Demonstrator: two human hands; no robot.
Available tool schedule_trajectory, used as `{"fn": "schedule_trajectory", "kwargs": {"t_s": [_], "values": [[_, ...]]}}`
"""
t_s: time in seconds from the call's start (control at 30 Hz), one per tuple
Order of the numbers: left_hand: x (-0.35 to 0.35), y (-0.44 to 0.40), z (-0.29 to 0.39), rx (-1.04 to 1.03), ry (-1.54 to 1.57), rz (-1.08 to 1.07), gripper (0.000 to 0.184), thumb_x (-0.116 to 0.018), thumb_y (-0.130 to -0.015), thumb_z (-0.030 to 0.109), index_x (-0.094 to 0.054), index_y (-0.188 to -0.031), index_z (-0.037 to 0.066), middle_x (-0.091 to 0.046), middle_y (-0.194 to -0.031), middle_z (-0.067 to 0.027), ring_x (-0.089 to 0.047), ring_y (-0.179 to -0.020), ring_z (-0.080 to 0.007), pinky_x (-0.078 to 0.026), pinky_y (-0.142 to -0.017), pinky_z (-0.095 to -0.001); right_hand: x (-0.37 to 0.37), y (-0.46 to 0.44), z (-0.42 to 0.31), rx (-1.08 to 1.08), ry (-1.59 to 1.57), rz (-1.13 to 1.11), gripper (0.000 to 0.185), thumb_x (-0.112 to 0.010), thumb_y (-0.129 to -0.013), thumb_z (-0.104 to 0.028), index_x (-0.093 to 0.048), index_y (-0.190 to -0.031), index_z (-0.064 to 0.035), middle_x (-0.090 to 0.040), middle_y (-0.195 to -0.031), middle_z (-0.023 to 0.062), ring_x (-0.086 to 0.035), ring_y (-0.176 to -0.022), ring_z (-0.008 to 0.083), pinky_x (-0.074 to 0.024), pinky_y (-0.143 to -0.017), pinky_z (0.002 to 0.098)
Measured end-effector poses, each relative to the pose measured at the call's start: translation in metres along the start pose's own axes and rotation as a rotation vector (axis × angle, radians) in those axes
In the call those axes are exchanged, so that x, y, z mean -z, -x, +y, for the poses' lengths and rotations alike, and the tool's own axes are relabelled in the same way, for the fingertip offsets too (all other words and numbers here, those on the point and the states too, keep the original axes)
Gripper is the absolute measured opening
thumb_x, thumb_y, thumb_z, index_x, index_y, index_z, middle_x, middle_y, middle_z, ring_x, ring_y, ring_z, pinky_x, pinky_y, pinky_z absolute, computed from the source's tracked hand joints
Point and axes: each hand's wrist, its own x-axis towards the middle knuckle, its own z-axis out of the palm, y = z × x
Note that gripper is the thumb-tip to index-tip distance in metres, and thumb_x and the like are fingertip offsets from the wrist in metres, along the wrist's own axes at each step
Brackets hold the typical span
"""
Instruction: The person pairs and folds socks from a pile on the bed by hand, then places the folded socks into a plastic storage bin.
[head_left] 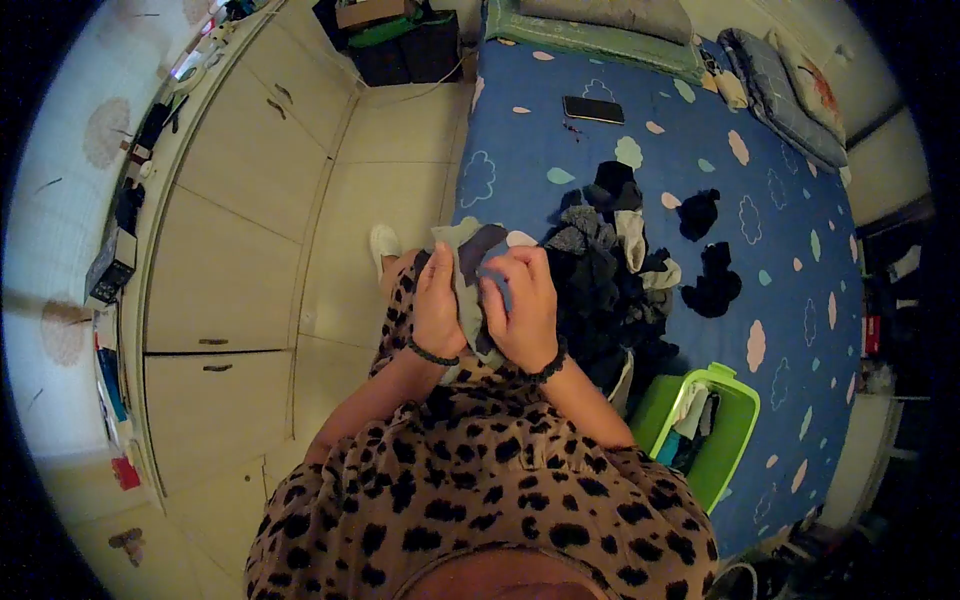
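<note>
In front of my body, my left hand (437, 308) is closed on a pale grey-green sock (466, 285) with a dark grey patch. My right hand (524, 312) grips the same bunch of cloth from the other side, its fingers bent over a bluish part. Whether this is one sock or two together, I cannot tell. To the right, a loose pile of mostly black and grey socks (590, 262) lies on the bed, a whitish sock (630, 238) among them. Beyond it rest two separate black sock bundles (698, 214).
A green plastic basket (742, 425) with several folded socks stands on the blue bed sheet (790, 380) by my right elbow. A phone (593, 109) lies farther up the bed. Cabinets (225, 250) line the left side, and dark boxes (408, 55) stand at the far end.
</note>
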Motion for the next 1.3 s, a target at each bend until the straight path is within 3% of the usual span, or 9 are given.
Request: {"fn": "schedule_trajectory", "kwargs": {"t_s": [0.1,0.4,0.47,0.77,0.9,0.97,1.1,1.2,1.3], "values": [[0.004,-0.001,-0.001,0.032,0.023,-0.031,0.036,-0.038,-0.104,0.031,-0.055,-0.113,0.001,-0.063,-0.105,-0.0071,-0.061,-0.093,-0.0158,-0.053,-0.081,-0.0308,0.001,0.0,-0.001,0.124,-0.009,-0.034,0.019,-0.066,-0.075,0.0,-0.059,-0.091,-0.0024,-0.053,-0.093,0.0152,-0.055,-0.082,0.034,-0.0474,-0.071,0.0364],[0.005,0.006,-0.007,-0.177,-0.387,0.068,0.029,-0.043,-0.102,0.028,-0.056,-0.109,0.003,-0.059,-0.105,-0.0037,-0.055,-0.096,-0.0133,-0.045,-0.086,-0.0287,-0.001,0.004,0.004,-0.103,-0.127,-0.143,0.015,-0.066,-0.074,-0.003,-0.055,-0.082,0.0007,-0.053,-0.083,0.0142,-0.053,-0.072,0.0309,-0.044,-0.062,0.0341],[0.019,0.001,-0.014,-0.281,-0.543,0.048,0.019,-0.048,-0.101,0.022,-0.055,-0.1,0.004,-0.057,-0.091,0.0018,-0.05,-0.081,-0.0044,-0.043,-0.072,-0.0213,-0.004,0.008,0.01,-0.143,-0.153,-0.171,0.015,-0.064,-0.074,-0.002,-0.052,-0.081,0.0013,-0.052,-0.076,0.0137,-0.052,-0.065,0.0266,-0.0422,-0.059,0.0323],[0.005,0.004,-0.018,-0.221,-0.327,0.099,0.019,-0.051,-0.1,0.017,-0.052,-0.086,0.005,-0.051,-0.08,0.0045,-0.043,-0.074,-0.0026,-0.038,-0.066,-0.02,-0.013,0.018,0.016,-0.36,-0.285,-0.157,0.01,-0.06,-0.077,-0.002,-0.052,-0.083,0.0003,-0.049,-0.072,0.0056,-0.046,-0.063,0.0136,-0.0396,-0.058,0.0274],[-0.005,0.006,-0.017,-0.182,-0.309,0.15,0.02,-0.051,-0.1,0.017,-0.053,-0.083,0.006,-0.051,-0.08,0.005,-0.044,-0.073,-0.0021,-0.039,-0.066,-0.0198,-0.017,0.027,0.026,-0.446,-0.291,-0.172,0.014,-0.064,-0.076,-0.006,-0.051,-0.078,-0.0004,-0.051,-0.071,0.0122,-0.048,-0.06,0.0226,-0.0404,-0.056,0.0335],[0.019,-0.001,-0.026,-0.185,-0.289,0.078,0.02,-0.052,-0.099,0.018,-0.054,-0.083,0.007,-0.052,-0.079,0.0053,-0.046,-0.073,-0.0022,-0.039,-0.065,-0.02,-0.019,0.029,0.03,-0.445,-0.382,-0.162,0.008,-0.058,-0.084,-0.004,-0.051,-0.087,-0.0017,-0.047,-0.074,-0.0029,-0.041,-0.068,0.0067,-0.0376,-0.06,0.0229],[0.006,0.004,0.002,-0.279,-0.528,0.104,0.019,-0.052,-0.099,0.019,-0.054,-0.084,0.008,-0.051,-0.077,0.0052,-0.046,-0.071,-0.0026,-0.04,-0.065,-0.0207,0.003,0.014,0.017,-0.495,-0.472,-0.194,0.006,-0.055,-0.088,-0.005,-0.049,-0.089,-0.0032,-0.048,-0.079,-0.0037,-0.041,-0.071,0.0058,-0.0376,-0.063,0.0214],[0.003,-0.001,0.008,-0.141,-0.136,0.238,0.019,-0.053,-0.098,0.019,-0.054,-0.084,0.008,-0.05,-0.077,0.0048,-0.046,-0.071,-0.0038,-0.04,-0.064,-0.0212,0.01,0.015,0.028,-0.353,-0.521,-0.17,0.006,-0.053,-0.092,-0.006,-0.047,-0.093,-0.0062,-0.047,-0.086,-0.0036,-0.041,-0.076,0.0042,-0.036,-0.067,0.0199],[0.0,0.006,0.008,-0.215,-0.383,0.287,0.016,-0.053,-0.098,0.017,-0.052,-0.086,0.006,-0.05,-0.079,0.0039,-0.046,-0.074,-0.0041,-0.04,-0.065,-0.0218,0.011,0.018,0.026,-0.392,-0.538,-0.147,0.008,-0.055,-0.092,-0.008,-0.048,-0.094,-0.0062,-0.047,-0.087,-0.004,-0.041,-0.076,0.0039,-0.0368,-0.068,0.0198]]}}
